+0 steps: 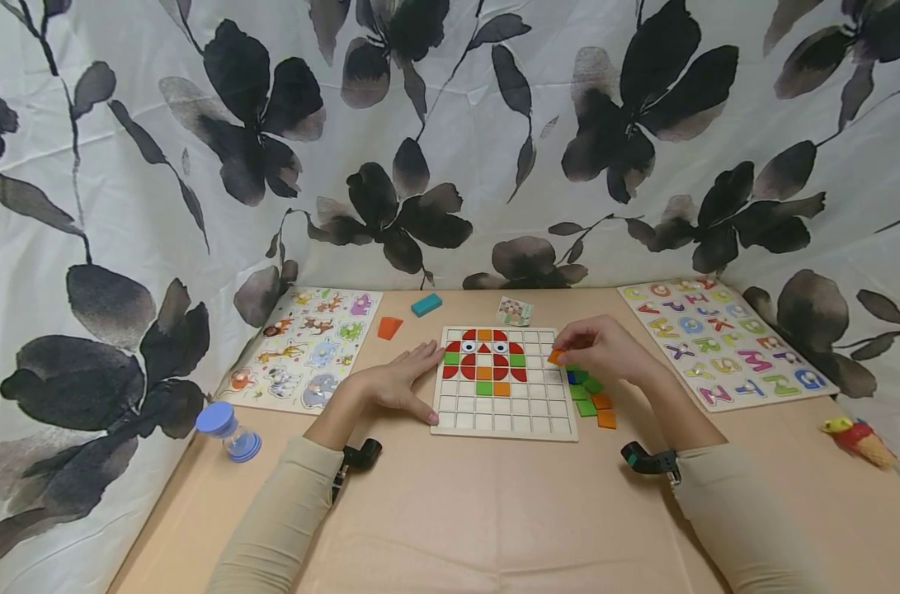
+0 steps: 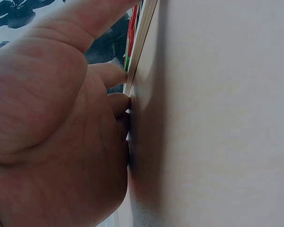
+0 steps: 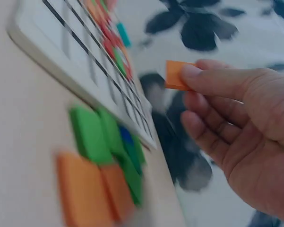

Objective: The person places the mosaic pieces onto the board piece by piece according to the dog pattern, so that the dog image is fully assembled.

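Note:
A white grid board (image 1: 505, 421) lies in the middle of the table, with red, green, orange and eye-patterned tiles (image 1: 484, 355) set in its upper left cells. Spread along the board's left edge, my left hand (image 1: 390, 384) touches it with thumb and fingers. Its fingers meet the board's side in the left wrist view. Between thumb and index finger my right hand (image 1: 605, 346) pinches an orange square tile (image 3: 177, 74), raised near the board's upper right edge. Loose green tiles (image 1: 586, 407) and orange tiles (image 1: 605, 418), with a blue one, lie beside the board's right edge.
An animal sticker sheet (image 1: 308, 351) lies left, an alphabet sheet (image 1: 728, 342) right. Behind the board are a small picture card (image 1: 514, 312), a teal block (image 1: 426, 304) and orange pieces (image 1: 389, 327). A blue sand timer (image 1: 230, 431) stands left; a small colourful toy (image 1: 859, 441) lies far right.

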A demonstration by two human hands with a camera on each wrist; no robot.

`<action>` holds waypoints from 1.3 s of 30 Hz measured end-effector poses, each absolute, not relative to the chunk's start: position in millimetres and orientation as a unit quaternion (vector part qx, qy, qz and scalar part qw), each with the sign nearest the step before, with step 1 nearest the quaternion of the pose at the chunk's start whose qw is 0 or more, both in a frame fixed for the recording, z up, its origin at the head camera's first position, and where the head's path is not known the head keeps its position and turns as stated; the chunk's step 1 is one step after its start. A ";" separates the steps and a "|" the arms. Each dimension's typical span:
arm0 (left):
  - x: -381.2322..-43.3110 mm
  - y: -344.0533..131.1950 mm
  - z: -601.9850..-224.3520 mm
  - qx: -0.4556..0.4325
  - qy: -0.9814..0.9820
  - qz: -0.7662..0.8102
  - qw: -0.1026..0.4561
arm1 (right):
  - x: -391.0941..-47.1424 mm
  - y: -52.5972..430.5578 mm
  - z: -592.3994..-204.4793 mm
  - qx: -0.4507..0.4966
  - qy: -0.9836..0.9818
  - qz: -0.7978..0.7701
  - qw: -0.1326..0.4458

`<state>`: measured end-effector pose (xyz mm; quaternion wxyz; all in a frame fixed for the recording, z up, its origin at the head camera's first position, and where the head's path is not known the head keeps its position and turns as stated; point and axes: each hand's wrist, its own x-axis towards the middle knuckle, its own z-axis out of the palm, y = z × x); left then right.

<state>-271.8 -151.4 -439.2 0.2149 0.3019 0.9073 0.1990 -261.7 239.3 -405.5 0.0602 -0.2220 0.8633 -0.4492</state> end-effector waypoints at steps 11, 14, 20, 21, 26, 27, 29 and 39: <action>-273.2 -151.2 -439.9 0.303 0.908 0.193 0.215 | -254.4 184.1 -428.8 -0.289 0.857 -0.419 0.085; -272.8 -151.9 -439.2 0.306 0.908 0.190 0.215 | -253.1 179.8 -433.4 -0.284 0.862 -0.408 0.098; -272.8 -153.1 -438.9 0.315 0.907 0.186 0.209 | -253.9 180.3 -436.8 -0.286 0.877 -0.376 0.090; -272.8 -153.1 -438.9 0.316 0.907 0.187 0.209 | -253.8 180.6 -436.4 -0.285 0.878 -0.373 0.087; -273.1 -153.7 -439.7 0.313 0.907 0.188 0.211 | -252.2 178.8 -435.0 -0.299 0.887 -0.344 0.078; -273.1 -153.8 -439.8 0.314 0.906 0.190 0.211 | -251.8 178.1 -434.8 -0.304 0.889 -0.334 0.076; -273.0 -153.9 -439.8 0.313 0.906 0.189 0.211 | -250.9 176.5 -434.7 -0.312 0.895 -0.311 0.072; -272.5 -153.8 -439.4 0.312 0.906 0.189 0.215 | -254.7 198.5 -418.2 -0.294 0.896 -0.327 0.053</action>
